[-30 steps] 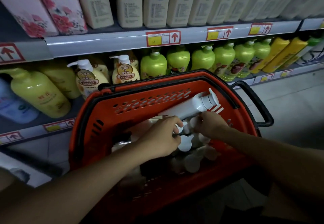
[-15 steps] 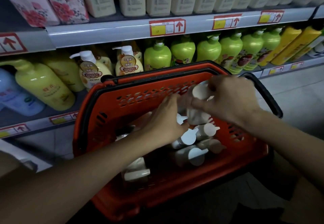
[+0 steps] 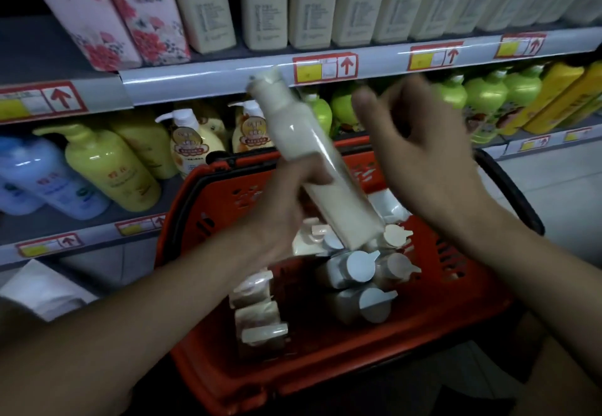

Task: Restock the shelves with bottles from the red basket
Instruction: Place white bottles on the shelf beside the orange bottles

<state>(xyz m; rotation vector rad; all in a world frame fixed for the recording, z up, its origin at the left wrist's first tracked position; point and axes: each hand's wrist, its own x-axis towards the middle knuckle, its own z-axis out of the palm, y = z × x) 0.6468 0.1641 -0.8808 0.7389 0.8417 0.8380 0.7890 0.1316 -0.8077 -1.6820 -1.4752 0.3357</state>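
Here the left hand [image 3: 286, 197] grips a tall cream bottle [image 3: 312, 161] around its lower half, fingers curled round the body, and holds it tilted above the red basket [image 3: 325, 366], cap end up toward the shelf edge strip [image 3: 208, 81]. The right hand [image 3: 420, 151] hovers just beside the bottle with fingers loosely spread, holding nothing; it is blurred, so whether a fingertip brushes the bottle cannot be told.

The main risk appears to be the one-handed grip low on a long, smooth bottle: the top-heavy end could swing and slip free, dropping onto the flip-cap bottles [image 3: 361, 269] lying in the basket. The raised cap also sits close to the shelf strip and could knock it, or clip the pump bottles [image 3: 192, 141] on the lower shelf and tip one over. The basket looks to be propped at an angle, so a jolt might shift its load.

Little writing can be read. The pink floral boxes [image 3: 136, 18] on the upper shelf carry a Latin word that seems to start with "Camell", above a red banner whose characters are too small to make out. The cream cartons [image 3: 264, 1] show a dark figure emblem and illegible fine print. The price tags [image 3: 325, 66] bear red upward arrows beside yellow panels. The yellow pump bottle [image 3: 107, 171] has red characters, unreadable, and the held bottle shows no label.
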